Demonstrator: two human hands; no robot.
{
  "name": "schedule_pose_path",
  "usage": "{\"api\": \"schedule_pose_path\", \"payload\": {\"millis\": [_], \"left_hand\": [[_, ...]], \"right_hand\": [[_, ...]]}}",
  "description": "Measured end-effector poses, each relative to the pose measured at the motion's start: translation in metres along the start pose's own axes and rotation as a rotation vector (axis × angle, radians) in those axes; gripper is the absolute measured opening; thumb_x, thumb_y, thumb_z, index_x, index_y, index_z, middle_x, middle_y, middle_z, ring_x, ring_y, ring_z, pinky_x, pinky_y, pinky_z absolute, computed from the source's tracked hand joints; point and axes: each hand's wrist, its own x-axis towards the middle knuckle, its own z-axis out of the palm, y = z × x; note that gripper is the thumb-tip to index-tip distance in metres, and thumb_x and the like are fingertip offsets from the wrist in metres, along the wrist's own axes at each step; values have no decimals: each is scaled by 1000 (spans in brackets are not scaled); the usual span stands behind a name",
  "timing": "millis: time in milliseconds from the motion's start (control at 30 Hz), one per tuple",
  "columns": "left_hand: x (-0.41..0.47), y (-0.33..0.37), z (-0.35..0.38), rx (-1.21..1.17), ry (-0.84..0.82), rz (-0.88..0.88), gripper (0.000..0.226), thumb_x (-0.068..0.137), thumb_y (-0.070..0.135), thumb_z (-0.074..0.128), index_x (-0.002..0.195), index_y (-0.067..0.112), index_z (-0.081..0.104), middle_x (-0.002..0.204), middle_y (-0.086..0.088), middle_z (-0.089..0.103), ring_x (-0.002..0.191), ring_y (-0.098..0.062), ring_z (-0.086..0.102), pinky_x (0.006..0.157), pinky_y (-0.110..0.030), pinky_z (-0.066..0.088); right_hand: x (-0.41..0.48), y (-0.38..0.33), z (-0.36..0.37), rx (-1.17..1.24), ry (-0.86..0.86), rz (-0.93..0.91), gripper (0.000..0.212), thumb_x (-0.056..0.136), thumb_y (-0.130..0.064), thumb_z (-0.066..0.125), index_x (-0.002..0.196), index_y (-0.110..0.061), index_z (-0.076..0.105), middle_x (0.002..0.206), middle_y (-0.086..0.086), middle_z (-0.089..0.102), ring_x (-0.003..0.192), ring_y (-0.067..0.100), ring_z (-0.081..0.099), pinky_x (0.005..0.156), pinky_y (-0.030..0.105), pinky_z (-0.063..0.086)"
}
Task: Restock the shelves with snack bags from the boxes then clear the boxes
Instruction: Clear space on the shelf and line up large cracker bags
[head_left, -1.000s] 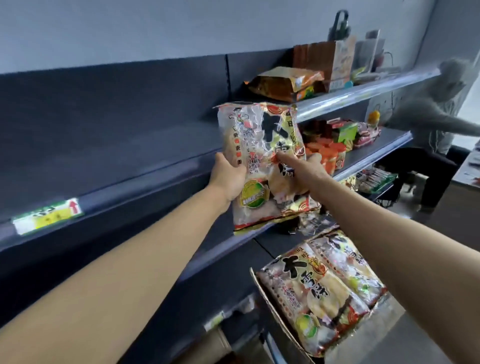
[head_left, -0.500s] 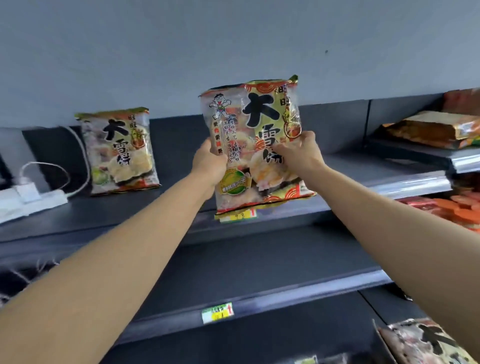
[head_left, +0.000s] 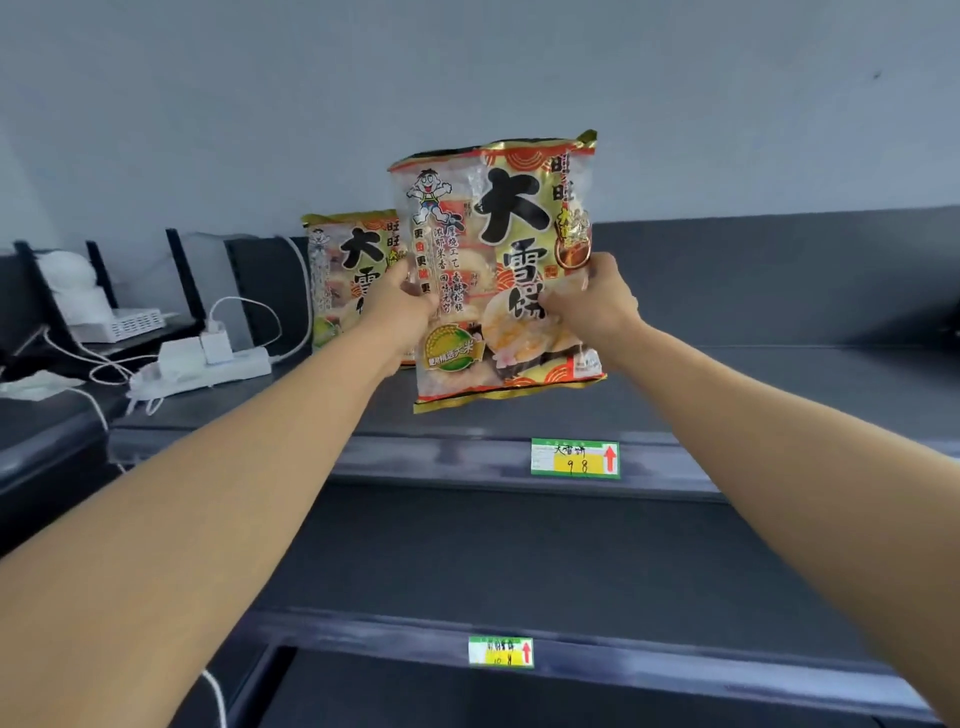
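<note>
I hold a large rice-cracker snack bag (head_left: 498, 270) upright in both hands, just above the top dark shelf (head_left: 727, 395). My left hand (head_left: 402, 306) grips its left edge and my right hand (head_left: 592, 306) grips its right edge. A second identical snack bag (head_left: 348, 270) stands upright on the same shelf behind and to the left, partly hidden by the held bag and my left hand. No box is in view.
A white power strip (head_left: 208, 364) with plugs and cables lies on the shelf to the left, beside a white device (head_left: 124, 322). Price tags (head_left: 575, 458) sit on the shelf edges. A lower dark shelf (head_left: 519, 561) runs below. The grey wall rises behind.
Both hands carried the bag up and leftward from the lower shelf area to the top shelf, close beside the standing bag. The view turned left; the open box of bags has left the frame.
</note>
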Motion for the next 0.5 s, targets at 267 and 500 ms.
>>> {"api": "schedule_pose_path", "payload": {"millis": [267,500], "left_hand": [[64,-14,15,-70,-108,-2,55,96,2,50,145,19,35,118,0,51,110,-20,55,89,-41,54],[134,-46,22,-101,-252,-10,56,96,2,48,146,25,34,132,-4,53,114,-20,55,74,-28,50]], "right_hand": [[44,5,20,-8,70,-40,53,83,-23,58,130,-21,34,110,1,53,113,28,52,93,46,49],[83,16,61,-31,108,14,54,87,-17,59,132,-16,31,109,0,51,102,23,53,83,37,47]]}}
